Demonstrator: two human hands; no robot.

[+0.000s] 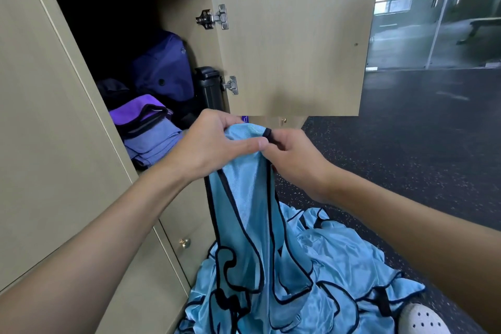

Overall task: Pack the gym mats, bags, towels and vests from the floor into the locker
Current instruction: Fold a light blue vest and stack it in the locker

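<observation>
Vest step in hand. Light-blue vest [244, 211] with black trim is held up by its top edge, just outside the front edge of the open locker [187, 8]. Its lower part hangs down and merges with a pile of vests [339, 266] on the floor [406, 157] below the locker front.

Left hand [217, 144] is closed over the top fold, thumb laid along the front. Right hand [295, 160] pinches the black trim right beside it, the two hands touching or nearly so.

Locker shelf is already loaded: purple bag [162, 68] at the back, folded towels [149, 133] at the front edge, black cylinder [207, 87] upright in the right rear corner (rolled mat or not, cannot be told). Door [292, 35] is swung fully out to the right.

Judged: bags and towels done, vests in progress, several left.

Next move: vest to be gathered or folded so nothing trails, then lifted clear of the pile and laid on the towels or in the gap beside them. Slippery fabric is likely to slide off the stack if dropped loose. White shoe [420, 320] sits at the pile's edge, so snagging is to be watched.
</observation>
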